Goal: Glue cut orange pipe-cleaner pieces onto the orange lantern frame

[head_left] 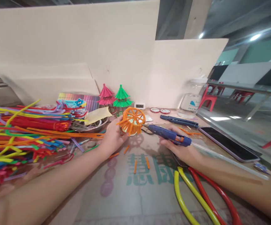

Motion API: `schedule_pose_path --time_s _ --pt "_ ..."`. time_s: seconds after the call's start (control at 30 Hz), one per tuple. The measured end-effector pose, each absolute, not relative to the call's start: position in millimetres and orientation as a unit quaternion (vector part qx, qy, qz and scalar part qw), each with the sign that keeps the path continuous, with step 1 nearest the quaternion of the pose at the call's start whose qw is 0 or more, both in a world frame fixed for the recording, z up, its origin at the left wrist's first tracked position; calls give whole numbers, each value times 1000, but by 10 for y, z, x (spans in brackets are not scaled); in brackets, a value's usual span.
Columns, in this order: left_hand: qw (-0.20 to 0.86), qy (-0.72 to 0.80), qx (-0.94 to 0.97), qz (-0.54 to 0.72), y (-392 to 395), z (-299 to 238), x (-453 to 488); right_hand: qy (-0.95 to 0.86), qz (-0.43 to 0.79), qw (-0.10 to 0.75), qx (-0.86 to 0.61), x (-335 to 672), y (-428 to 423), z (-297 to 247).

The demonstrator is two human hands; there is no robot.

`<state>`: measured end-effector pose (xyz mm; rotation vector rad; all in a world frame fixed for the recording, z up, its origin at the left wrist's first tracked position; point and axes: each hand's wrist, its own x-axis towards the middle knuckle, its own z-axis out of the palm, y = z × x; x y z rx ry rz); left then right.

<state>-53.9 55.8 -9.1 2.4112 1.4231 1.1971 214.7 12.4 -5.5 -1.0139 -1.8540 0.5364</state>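
Spoked orange pipe-cleaner frame [134, 124] pinched in left hand [114, 136]; right hand [175, 149] gripping glue gun [169, 134]

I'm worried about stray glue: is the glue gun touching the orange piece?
Cannot tell. In the head view, the front of the glue gun comes right up to the edge of the orange piece, but depth there is unclear.

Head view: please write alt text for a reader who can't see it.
The left hand holds an orange spoked craft; the right hand grips a blue glue gun pointed towards it. Colourful pipe cleaners are heaped at left; a small pink tree and green tree stand behind.
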Motion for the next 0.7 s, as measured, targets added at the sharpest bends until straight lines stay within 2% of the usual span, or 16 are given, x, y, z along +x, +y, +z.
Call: schedule_pose_path --time_s 0.2,0.7 --pt "-28 451 806 383 575 -137 -558 -743 236 464 -421 2136 127 -85" --pt "-25 446 810 381 563 -118 -565 -740 244 458 -428 2110 127 -62"
